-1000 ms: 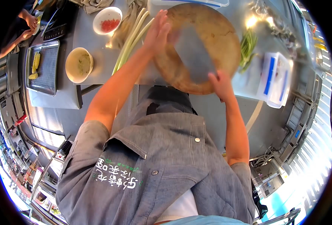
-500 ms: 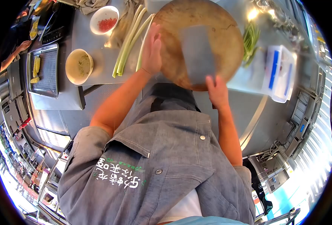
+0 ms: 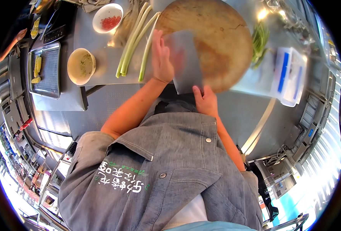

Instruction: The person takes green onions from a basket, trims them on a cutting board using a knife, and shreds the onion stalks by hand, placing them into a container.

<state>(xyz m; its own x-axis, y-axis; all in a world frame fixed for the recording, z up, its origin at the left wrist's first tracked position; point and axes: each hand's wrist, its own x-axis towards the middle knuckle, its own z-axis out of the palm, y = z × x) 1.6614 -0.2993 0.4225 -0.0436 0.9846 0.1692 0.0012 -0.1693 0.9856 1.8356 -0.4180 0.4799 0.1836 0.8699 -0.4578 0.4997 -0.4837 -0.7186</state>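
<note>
A broad cleaver with a grey blade is in my right hand, which grips it at the near edge of a round wooden chopping board. The blade stands over the board's left side and reflects my fingers. Beside the blade's left face is my left hand, its fingers stretched out and holding nothing; whether it touches the blade I cannot tell. Long pale green stalks, like scallions or leeks, lie left of that hand. Thin green leaves rest to the right of the board.
A white bowl holds red chopped bits. Near it stands a beige bowl with green bits inside. Farther left, a metal tray carries corn pieces. A clear box with blue strips sits at right. Another person's hand shows far left.
My right hand has brought the cleaver leftward across the board, close to my left hand. My left hand has shifted slightly right and nearer to me. The other person's hand has moved up and left.
</note>
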